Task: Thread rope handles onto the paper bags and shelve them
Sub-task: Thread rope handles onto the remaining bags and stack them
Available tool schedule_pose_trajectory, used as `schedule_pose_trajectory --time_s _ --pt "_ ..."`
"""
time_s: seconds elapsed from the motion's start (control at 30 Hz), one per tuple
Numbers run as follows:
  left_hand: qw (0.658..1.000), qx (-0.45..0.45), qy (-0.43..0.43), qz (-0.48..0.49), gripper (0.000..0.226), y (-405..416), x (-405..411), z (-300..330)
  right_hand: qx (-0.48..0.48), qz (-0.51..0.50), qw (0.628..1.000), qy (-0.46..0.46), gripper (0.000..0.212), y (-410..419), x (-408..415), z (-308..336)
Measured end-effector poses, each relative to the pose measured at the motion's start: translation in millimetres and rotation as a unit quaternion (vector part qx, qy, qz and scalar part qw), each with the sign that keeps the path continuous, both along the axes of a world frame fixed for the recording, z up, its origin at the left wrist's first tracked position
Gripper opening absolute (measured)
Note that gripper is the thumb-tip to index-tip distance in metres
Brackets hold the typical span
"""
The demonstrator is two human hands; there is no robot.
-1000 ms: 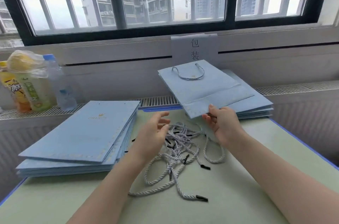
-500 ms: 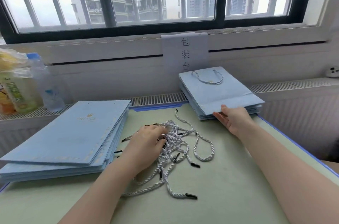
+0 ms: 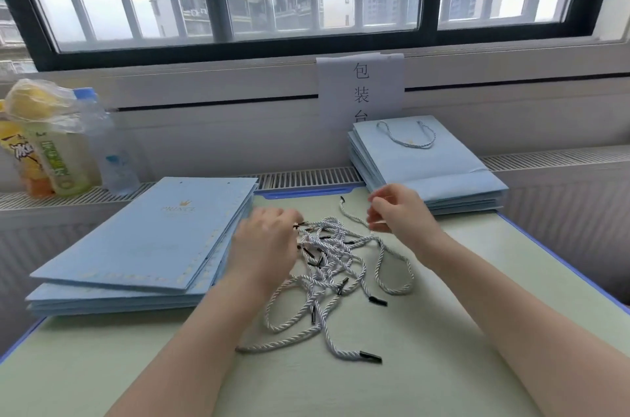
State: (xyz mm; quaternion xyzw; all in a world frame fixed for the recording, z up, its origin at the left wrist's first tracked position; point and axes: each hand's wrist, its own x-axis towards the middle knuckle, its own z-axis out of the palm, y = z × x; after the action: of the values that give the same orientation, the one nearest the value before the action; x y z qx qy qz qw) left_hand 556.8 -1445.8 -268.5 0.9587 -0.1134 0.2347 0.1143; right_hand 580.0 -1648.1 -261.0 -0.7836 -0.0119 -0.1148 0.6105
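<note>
Twisted white ropes [image 3: 335,266] w/ black tips, flat matte-blue bags [image 3: 146,239]

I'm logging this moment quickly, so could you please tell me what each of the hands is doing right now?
Left hand: fingers in the pile of rope handles; grip cannot be told.
Right hand: pinches one rope near its end.

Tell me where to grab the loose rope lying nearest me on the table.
Pinch the nearest rope just behind its black tip, coming from above on the right. That end lies free on the bare table, clear of the rope tangle, so it would probably pull out with little snagging.
</note>
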Motion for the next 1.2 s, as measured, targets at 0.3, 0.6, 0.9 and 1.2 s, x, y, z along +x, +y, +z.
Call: schedule_pose_trajectory --time_s 0.3,0.6,0.9,1.2 --pt "0.932 -0.042 0.176 0.315 0.051 57 5 22 -0.482 0.148 0.861 -0.069 0.040 58 -32 -21" --pt "0.933 -0.002 0.161 0.323 0.043 66 4 23 -0.478 0.009 0.871 -0.113 0.023 36 -10 -27" --pt "0.934 0.112 0.169 0.295 0.040 68 6 24 -0.163 -0.070 0.931 -0.320 0.014 31 -20 2" --pt "0.935 0.140 0.144 0.292 0.045 67 5 24 -0.089 0.052 0.972 -0.211 0.021 39 -24 1"
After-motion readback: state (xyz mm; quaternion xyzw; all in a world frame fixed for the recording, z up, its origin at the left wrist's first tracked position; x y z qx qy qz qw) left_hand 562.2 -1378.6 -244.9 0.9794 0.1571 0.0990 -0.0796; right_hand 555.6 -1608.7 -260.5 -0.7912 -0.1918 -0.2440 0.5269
